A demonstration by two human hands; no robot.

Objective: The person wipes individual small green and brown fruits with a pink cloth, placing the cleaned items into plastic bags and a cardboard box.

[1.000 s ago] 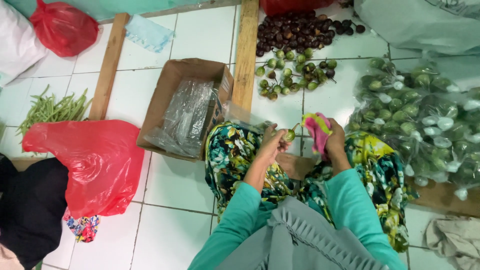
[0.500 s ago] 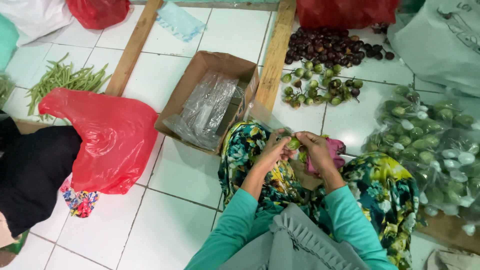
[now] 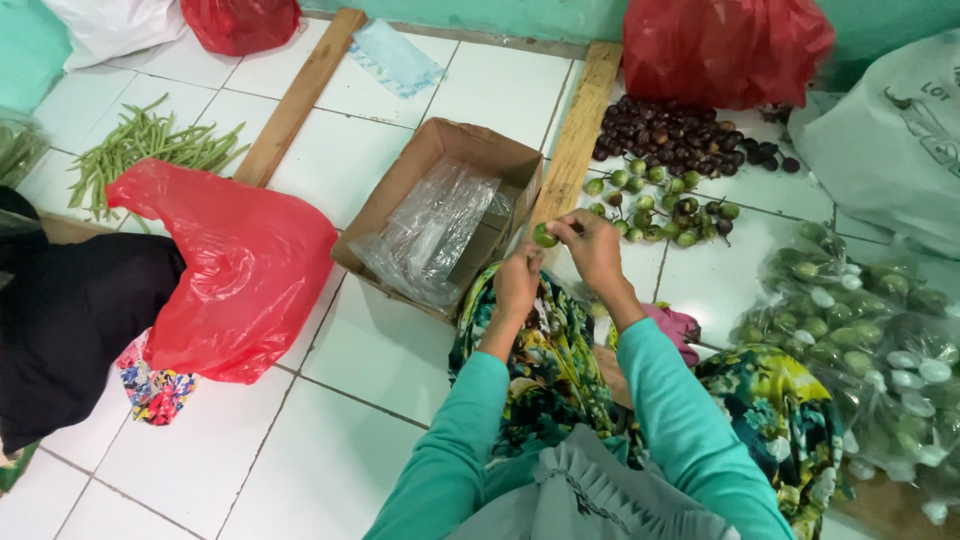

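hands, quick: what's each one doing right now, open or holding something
Left hand: closed, fingertips pinching the small green round fruit.
Right hand: closed, fingers on the same green fruit from the other side.

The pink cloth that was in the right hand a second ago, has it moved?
Yes. The pink cloth now lies on the lap, behind the right hand, which holds a small green fruit near the cardboard box.

A white tiled floor is carrying a cardboard box, red plastic bag, green beans, wooden planks and small round eggplants.
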